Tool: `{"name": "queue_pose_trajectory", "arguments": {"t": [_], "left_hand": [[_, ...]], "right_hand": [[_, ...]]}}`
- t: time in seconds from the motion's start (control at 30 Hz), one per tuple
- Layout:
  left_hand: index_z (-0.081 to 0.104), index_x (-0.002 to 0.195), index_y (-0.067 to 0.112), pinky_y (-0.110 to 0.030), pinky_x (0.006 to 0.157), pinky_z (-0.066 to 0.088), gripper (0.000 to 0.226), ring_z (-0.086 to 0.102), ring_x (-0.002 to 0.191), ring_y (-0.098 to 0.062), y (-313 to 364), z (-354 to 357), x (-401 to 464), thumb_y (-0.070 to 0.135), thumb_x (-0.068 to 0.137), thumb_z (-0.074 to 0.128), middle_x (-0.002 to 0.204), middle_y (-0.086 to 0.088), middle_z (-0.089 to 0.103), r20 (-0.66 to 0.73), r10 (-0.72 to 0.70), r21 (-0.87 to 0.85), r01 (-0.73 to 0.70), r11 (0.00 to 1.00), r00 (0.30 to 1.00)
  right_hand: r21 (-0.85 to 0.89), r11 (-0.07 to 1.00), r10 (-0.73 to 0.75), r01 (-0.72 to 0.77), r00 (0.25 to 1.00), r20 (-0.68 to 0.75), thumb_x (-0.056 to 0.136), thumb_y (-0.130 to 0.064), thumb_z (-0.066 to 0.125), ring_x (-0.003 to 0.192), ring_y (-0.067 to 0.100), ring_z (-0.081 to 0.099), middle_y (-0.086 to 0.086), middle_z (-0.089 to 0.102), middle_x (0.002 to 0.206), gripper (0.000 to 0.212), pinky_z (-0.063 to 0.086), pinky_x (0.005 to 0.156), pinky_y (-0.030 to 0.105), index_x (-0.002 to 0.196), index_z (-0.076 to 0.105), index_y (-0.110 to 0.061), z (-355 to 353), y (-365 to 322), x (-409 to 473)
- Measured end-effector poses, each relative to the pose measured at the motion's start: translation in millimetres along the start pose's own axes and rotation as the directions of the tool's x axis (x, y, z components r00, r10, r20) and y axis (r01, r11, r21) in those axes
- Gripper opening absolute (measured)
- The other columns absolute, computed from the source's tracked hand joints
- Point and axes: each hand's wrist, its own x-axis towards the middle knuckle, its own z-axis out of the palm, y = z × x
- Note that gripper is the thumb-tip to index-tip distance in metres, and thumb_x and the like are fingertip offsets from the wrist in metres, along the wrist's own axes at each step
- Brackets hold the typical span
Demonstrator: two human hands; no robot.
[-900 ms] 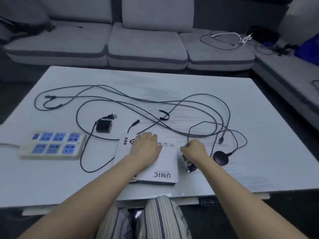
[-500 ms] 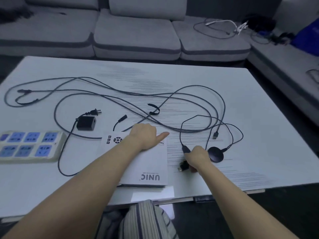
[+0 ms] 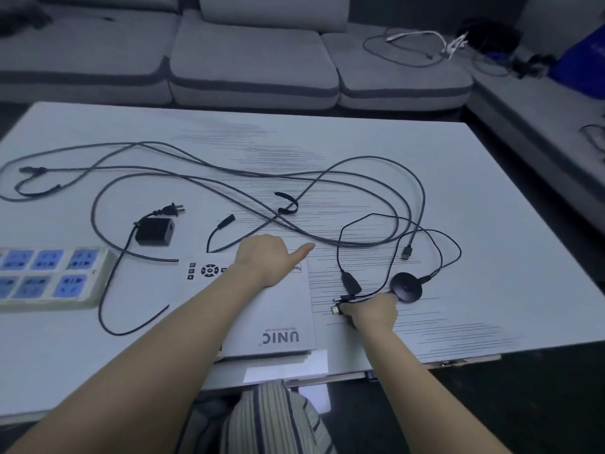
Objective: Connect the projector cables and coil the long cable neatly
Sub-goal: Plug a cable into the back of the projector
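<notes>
A white projector marked UNIC lies at the table's near edge. My left hand rests on its far end, thumb stretched to the right. Just right of the projector, my right hand grips a small black plug whose metal tip points at the projector's side. A black round dongle with thin leads sits beside that hand. The long grey cable sprawls in loose loops across the table, its USB end lying free. A black power adapter with a two-pin plug lies at the left.
A white power strip with blue sockets sits at the left edge of the white table. A grey sofa runs behind, with more cables on its right cushion. A black strap lies mid-table.
My right hand has moved lower and nearer the projector's side with the black plug. The left hand stays on the projector, thumb now stretched out. The camera has tilted down.
</notes>
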Motion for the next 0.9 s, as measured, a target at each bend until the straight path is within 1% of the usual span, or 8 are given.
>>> {"name": "queue_pose_trajectory", "arguments": {"t": [0.1,0.2,0.3,0.4,0.47,0.6,0.73,0.9], "left_hand": [[0.040,0.044,0.014,-0.029,0.053,0.030,0.079,0.041,0.049,-0.016,-2.5,-1.7,-8.3,0.075,0.084,0.012,0.051,-0.001,0.047,-0.036,-0.021,-0.019,0.020,1.000,0.999],[0.038,0.042,0.015,-0.028,0.049,0.025,0.077,0.041,0.047,-0.016,-0.5,-10.0,-14.0,0.073,0.085,0.012,0.047,0.000,0.045,-0.091,-0.030,-0.041,0.026,0.999,0.995],[0.037,0.040,0.015,-0.027,0.046,0.020,0.075,0.040,0.045,-0.017,-3.4,-20.4,-17.0,0.065,0.090,0.012,0.044,0.000,0.042,-0.164,-0.029,-0.052,0.020,0.998,0.986],[0.037,0.041,0.014,-0.028,0.047,0.021,0.072,0.039,0.047,-0.018,-6.5,-23.9,-20.2,0.057,0.094,0.013,0.045,-0.001,0.042,-0.204,-0.011,-0.075,-0.005,0.997,0.979],[0.037,0.043,0.012,-0.030,0.051,0.026,0.071,0.043,0.050,-0.023,-6.9,-25.1,-22.0,0.053,0.095,0.015,0.047,-0.003,0.042,-0.220,-0.011,-0.115,-0.015,0.993,0.975],[0.035,0.043,0.009,-0.031,0.058,0.032,0.068,0.044,0.056,-0.028,-10.0,-33.8,-25.1,0.047,0.097,0.020,0.046,-0.005,0.039,-0.247,-0.063,-0.275,-0.007,0.961,0.967],[0.033,0.042,0.008,-0.032,0.060,0.034,0.065,0.045,0.061,-0.031,-9.3,-46.0,-28.8,0.040,0.098,0.023,0.047,-0.007,0.040,-0.276,-0.155,-0.429,0.023,0.903,0.949],[0.021,0.046,0.011,-0.034,0.056,0.027,0.057,0.033,0.056,-0.028,-10.2,-61.3,-38.4,0.029,0.100,0.030,0.046,-0.006,0.029,-0.296,-0.219,-0.629,-0.017,0.778,0.930]], "right_hand": [[0.006,0.998,0.057,-0.056,0.998,-0.010,0.070,-0.014,0.081,0.115,0.032,0.054,0.020,0.050,0.123,0.071,0.041,0.073,0.030,0.124,0.041,0.010,2.7,-3.1,-2.0],[0.002,0.999,0.052,-0.052,0.998,0.019,0.068,-0.017,0.081,0.105,0.028,0.062,0.017,0.064,0.112,0.047,0.043,0.068,0.026,0.105,0.061,0.003,3.8,-1.9,1.1],[0.141,0.985,0.097,-0.103,0.994,0.046,0.062,-0.013,0.082,0.100,0.031,0.065,0.016,0.069,0.103,0.039,0.054,0.082,0.036,0.095,0.065,-0.002,5.2,1.7,5.7],[0.290,0.935,0.175,-0.204,0.977,0.122,0.058,-0.003,0.082,0.086,0.031,0.065,0.017,0.067,0.087,0.031,0.054,0.087,0.043,0.082,0.061,-0.003,4.2,5.1,9.7],[0.333,0.910,0.199,-0.248,0.964,0.174,0.059,0.000,0.082,0.076,0.026,0.060,0.013,0.062,0.074,0.029,0.053,0.083,0.039,0.071,0.056,-0.004,1.3,4.7,11.0],[0.329,0.911,0.199,-0.250,0.963,0.181,0.067,0.002,0.076,0.075,0.025,0.057,0.014,0.061,0.080,0.025,0.051,0.074,0.036,0.072,0.054,-0.005,-1.6,0.4,8.6],[0.421,0.878,0.150,-0.227,0.967,0.208,0.076,0.003,0.066,0.052,0.018,0.048,0.006,0.050,0.064,0.025,0.044,0.046,0.026,0.065,0.048,-0.011,-8.5,-1.1,0.8],[0.607,0.717,0.128,-0.343,0.921,0.368,0.083,0.009,0.061,0.024,0.006,0.045,0.007,0.054,0.042,0.022,0.038,0.028,0.013,0.068,0.051,-0.003,-13.7,-20.4,-15.7]]}}
